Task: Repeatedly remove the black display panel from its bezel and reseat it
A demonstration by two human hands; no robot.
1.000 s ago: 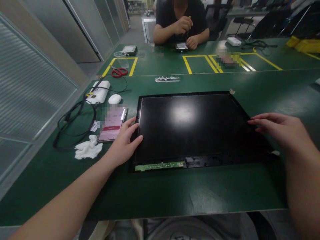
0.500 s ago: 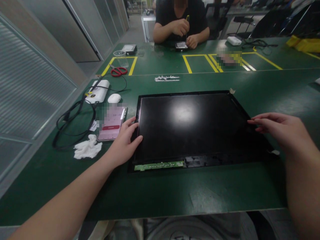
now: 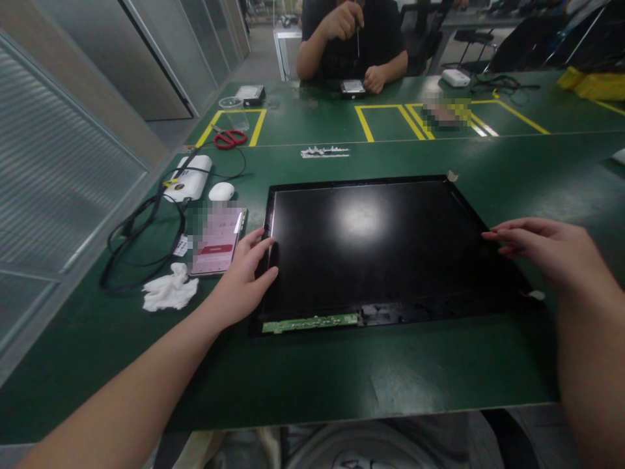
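As a co-worker's hand (image 3: 344, 22) raises a tool (image 3: 358, 44) above a drive (image 3: 352, 88), my panel (image 3: 371, 260) lies undisturbed: left fingers (image 3: 262, 249) spread at one edge, right fingers (image 3: 517, 237) bunched opposite, hold unclear.

Toward the left edge of the desk (image 3: 439, 371) lie cable (image 3: 129, 229), tissue (image 3: 170, 288) and scissors (image 3: 230, 139) (red-handled); near its far left corner, a cup (image 3: 238, 120).

Surface (image 3: 317, 378): green, glossy, yellow tape (image 3: 364, 125) across its far part
Before me: black panel (image 3: 361, 254), lying flat
My left: phone (image 3: 216, 250), crumpled tissue (image 3: 170, 291), white rounded object (image 3: 221, 191), white box (image 3: 199, 172), dark cable (image 3: 131, 229)
Farther off: red-handled scissors (image 3: 232, 139), clear cup (image 3: 237, 119), white scraps (image 3: 323, 154)
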